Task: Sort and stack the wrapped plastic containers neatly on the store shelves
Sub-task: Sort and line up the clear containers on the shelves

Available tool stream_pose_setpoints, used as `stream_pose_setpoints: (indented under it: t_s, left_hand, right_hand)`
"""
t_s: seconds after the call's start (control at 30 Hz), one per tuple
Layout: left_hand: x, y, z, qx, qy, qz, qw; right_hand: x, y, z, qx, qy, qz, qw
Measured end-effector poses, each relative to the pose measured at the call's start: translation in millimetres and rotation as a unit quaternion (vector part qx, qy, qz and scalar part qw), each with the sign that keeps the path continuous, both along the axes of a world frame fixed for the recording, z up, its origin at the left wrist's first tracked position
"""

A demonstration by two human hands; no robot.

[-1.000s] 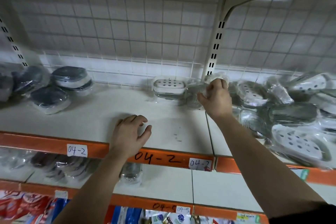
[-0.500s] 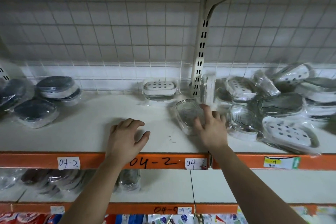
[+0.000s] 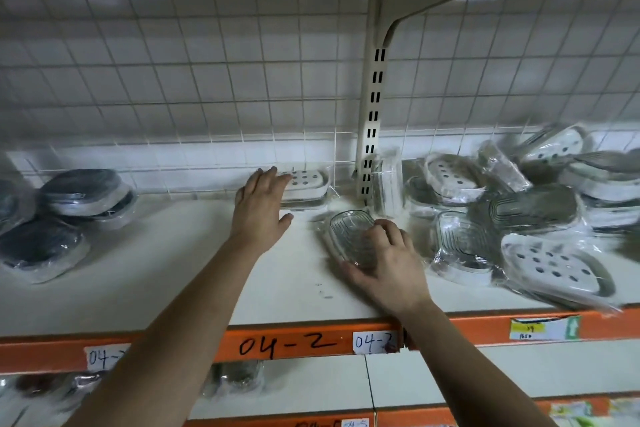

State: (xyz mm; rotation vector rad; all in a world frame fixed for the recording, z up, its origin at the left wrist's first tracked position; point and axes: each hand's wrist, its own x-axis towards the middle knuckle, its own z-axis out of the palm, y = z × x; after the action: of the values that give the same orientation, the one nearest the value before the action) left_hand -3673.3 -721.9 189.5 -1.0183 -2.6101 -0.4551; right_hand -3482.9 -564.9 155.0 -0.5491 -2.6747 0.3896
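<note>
We see the right hand (image 3: 386,265) lying over the near end of a clear container (image 3: 346,236) in its plastic wrap. The fingers (image 3: 384,230) curl over its top and the thumb (image 3: 348,269) presses against its near rim, so the hand grips it. This container lies flat on the white shelf (image 3: 156,274), just left of the seam between the shelf boards and in front of the slotted post (image 3: 374,114).

The left hand (image 3: 261,208) reaches toward the back of the shelf with straight, slightly spread fingers. Its fingertips (image 3: 273,173) meet the left end of a white container (image 3: 306,184) with holes in its lid, which sits against the wire grid (image 3: 207,80). We cannot tell whether they press on it or only cover it from view.

At the far left, dark containers (image 3: 83,191) are stacked in their wraps. To the right of the post lies a loose pile (image 3: 533,208) of wrapped containers, tilted at different angles, with a white holed one (image 3: 550,263) nearest the front. The orange strip (image 3: 485,326) along the shelf edge is marked "04-2".
</note>
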Motion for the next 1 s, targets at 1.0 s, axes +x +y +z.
stream_pose_setpoints:
  t_s: [1.0]
  left_hand:
    - [68.8, -67.1, -33.8, 0.286, -0.174, 0.172, 0.927]
  right_hand:
    - [1.5, -0.5, 0.4, -0.041, 0.024, 0.013, 0.999]
